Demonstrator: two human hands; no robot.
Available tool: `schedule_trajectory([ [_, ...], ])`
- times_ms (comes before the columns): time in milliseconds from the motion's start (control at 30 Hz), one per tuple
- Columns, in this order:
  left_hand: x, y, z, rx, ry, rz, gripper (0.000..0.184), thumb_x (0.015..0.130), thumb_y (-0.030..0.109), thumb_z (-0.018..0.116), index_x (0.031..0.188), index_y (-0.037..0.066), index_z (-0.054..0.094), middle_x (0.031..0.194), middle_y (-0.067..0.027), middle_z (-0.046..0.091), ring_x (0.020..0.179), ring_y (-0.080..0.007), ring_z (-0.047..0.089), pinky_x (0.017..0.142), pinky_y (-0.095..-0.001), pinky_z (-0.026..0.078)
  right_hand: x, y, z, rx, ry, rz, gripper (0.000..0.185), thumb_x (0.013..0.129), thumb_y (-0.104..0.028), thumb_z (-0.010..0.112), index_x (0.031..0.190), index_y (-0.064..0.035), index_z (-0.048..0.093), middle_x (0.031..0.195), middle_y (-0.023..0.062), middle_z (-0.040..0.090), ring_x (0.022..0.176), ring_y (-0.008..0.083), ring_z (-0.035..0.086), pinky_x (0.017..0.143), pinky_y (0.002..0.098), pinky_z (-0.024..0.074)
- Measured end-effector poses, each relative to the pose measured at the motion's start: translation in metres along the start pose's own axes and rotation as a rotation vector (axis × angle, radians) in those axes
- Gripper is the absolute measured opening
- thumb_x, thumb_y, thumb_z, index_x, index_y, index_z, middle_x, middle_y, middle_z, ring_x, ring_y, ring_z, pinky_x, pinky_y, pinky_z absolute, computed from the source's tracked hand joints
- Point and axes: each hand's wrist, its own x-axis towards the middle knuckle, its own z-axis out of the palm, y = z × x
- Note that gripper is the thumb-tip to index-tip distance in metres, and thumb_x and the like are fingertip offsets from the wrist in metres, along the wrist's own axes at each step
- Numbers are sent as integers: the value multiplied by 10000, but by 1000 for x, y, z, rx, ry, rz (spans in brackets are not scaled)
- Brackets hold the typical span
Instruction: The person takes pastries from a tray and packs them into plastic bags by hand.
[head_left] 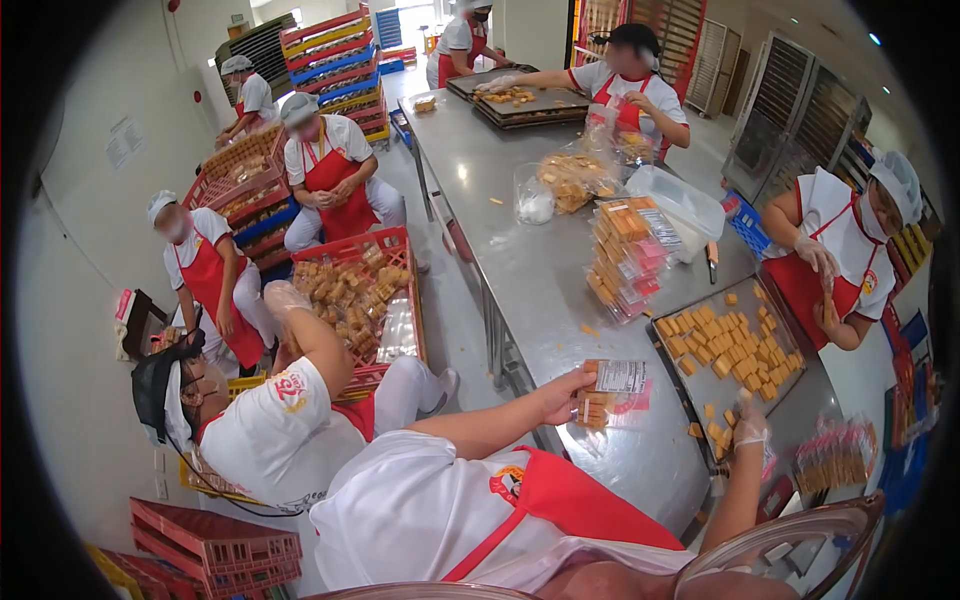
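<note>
My left hand (566,396) is closed on the edge of a clear plastic pouch (612,392) with a printed label and several tan, biscuit-like pieces inside. It holds the pouch above the steel table. My right hand (750,430), in a clear glove, reaches over the near edge of a dark baking tray (690,425). Its fingers are drawn together among small golden biscuit pieces (735,345); what they grip, if anything, is too small to make out. Filled pouches (835,455) stand in a row to the right of that hand.
On the steel table (530,290) lie stacked filled packs (630,255), a white plastic tub (680,205), a knife (712,262) and more trays (520,95). Co-workers sit and stand around. Left of the table is a red crate (415,300) of packed biscuits.
</note>
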Motion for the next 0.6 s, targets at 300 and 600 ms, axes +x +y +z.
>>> schedule_trajectory([
  [300, 8, -9, -26, -7, 27, -27, 514, 836, 464, 460, 1196, 99, 417, 1090, -87, 544, 942, -225, 556, 786, -425, 470, -5, 13, 1, -450, 49, -255, 270, 828, -216, 379, 953, -65, 564, 864, 229, 580, 822, 381, 552, 696, 431, 426],
  [600, 0, -1, 9, 122, 50, 92, 502, 818, 396, 534, 1191, 88, 399, 1095, -91, 537, 966, -225, 550, 804, -426, 469, -41, -61, 18, 203, 281, -298, 214, 796, -32, 472, 970, -107, 571, 856, 113, 606, 773, 289, 586, 690, 343, 455],
])
